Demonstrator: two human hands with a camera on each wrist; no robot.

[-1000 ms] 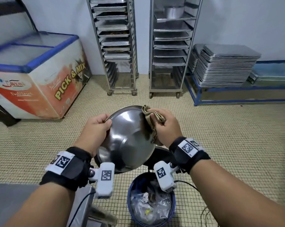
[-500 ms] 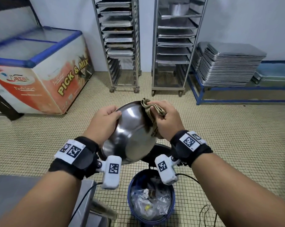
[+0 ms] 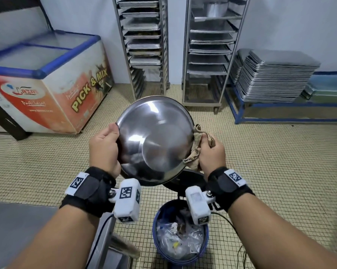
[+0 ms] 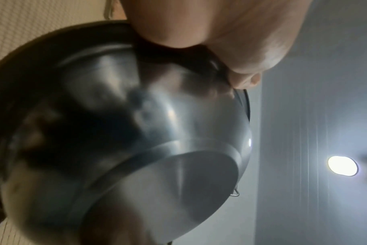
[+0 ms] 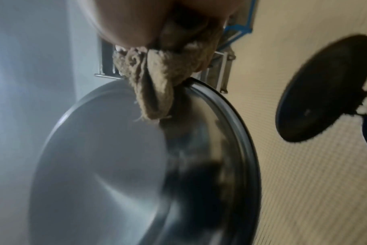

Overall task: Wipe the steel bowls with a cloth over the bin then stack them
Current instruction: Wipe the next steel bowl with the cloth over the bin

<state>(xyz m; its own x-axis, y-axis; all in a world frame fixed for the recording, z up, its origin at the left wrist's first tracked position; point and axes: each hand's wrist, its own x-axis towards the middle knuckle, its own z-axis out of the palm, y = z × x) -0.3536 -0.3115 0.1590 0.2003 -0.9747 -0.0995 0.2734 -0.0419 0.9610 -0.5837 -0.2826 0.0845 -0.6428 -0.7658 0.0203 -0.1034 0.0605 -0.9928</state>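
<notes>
We hold the round shiny steel bowl tilted above the blue bin: our left hand grips its rim, our right hand clutches the crumpled beige cloth against its opposite edge.

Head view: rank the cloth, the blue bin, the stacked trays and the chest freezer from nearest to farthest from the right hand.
1. Cloth: bunched in the right hand, against the steel bowl's right rim.
2. Blue bin: on the floor below the hands.
3. Stacked trays: far right, by the wall.
4. Chest freezer: far left, across the bowl.
</notes>
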